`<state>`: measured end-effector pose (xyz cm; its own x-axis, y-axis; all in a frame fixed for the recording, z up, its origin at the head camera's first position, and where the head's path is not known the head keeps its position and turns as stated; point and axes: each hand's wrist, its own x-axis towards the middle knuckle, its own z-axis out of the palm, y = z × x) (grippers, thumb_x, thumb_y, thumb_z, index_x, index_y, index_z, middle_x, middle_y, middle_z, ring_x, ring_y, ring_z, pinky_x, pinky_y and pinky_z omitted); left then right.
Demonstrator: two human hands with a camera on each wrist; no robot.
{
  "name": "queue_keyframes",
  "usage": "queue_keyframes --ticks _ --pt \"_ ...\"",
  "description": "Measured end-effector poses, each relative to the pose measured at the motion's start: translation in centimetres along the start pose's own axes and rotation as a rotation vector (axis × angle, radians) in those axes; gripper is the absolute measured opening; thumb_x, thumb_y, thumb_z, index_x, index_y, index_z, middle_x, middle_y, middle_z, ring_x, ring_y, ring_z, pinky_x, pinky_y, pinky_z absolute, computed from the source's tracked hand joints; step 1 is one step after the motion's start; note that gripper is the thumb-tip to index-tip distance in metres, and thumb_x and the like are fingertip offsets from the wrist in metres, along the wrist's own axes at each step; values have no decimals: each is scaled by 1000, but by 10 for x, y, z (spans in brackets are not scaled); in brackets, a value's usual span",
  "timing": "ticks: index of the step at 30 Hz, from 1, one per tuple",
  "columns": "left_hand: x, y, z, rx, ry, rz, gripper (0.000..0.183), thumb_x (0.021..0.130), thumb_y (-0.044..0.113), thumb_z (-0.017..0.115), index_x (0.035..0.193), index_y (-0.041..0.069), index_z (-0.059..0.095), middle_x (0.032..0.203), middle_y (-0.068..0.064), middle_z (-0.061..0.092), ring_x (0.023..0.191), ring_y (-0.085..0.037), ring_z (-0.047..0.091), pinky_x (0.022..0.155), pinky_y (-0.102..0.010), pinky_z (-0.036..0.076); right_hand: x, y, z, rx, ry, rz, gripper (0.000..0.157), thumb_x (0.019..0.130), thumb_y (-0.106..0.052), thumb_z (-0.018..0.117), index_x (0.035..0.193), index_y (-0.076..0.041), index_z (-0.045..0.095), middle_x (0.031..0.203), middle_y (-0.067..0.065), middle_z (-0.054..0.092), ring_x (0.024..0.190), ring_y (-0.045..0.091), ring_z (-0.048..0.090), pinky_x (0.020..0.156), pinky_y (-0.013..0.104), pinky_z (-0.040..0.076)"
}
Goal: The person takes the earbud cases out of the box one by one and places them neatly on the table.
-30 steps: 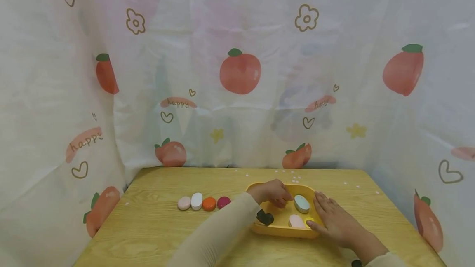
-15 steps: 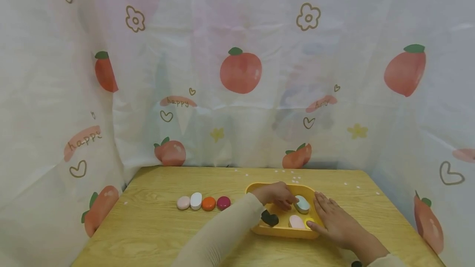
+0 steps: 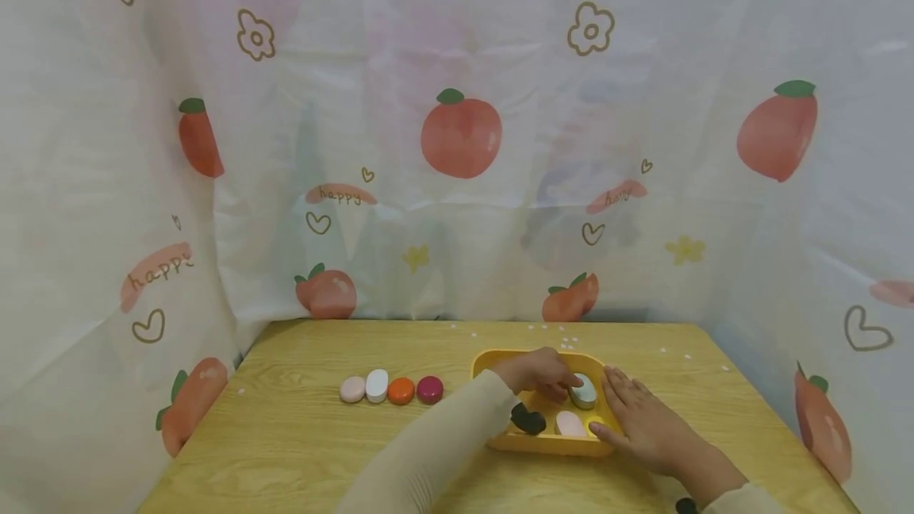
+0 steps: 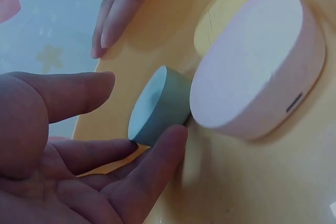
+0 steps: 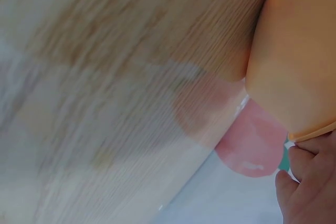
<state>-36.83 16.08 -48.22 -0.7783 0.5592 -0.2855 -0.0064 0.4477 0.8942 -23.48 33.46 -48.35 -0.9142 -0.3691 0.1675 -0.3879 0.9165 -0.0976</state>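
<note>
In the head view a yellow tray stands on the wooden table. My left hand reaches into it, beside a pale green oval block-like piece. The left wrist view shows the fingers of my left hand spread about the green piece; the thumb stays apart from it and one fingertip lies at its lower edge. Next to it are a larger pale pink oval piece with a small dark slot and a yellow piece. My right hand rests on the tray's right rim with extended fingers.
Left of the tray stand a beige piece, a white piece, an orange piece and a magenta piece in a row. Small white bits lie behind the tray. A printed curtain surrounds the table.
My left hand has moved rightward inside the tray, up to the pale green piece. The right hand stays on the rim.
</note>
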Motion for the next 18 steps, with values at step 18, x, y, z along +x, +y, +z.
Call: queue_keyframes --ticks 18 --pt "1 8 6 -192 -117 -48 11 89 6 70 83 -3 65 83 -9 62 68 -19 62 74 -39 58 -1 1 0 49 6 6 83 97 -57 47 145 10 34 154 26 23 141 42 20 109 60 22"
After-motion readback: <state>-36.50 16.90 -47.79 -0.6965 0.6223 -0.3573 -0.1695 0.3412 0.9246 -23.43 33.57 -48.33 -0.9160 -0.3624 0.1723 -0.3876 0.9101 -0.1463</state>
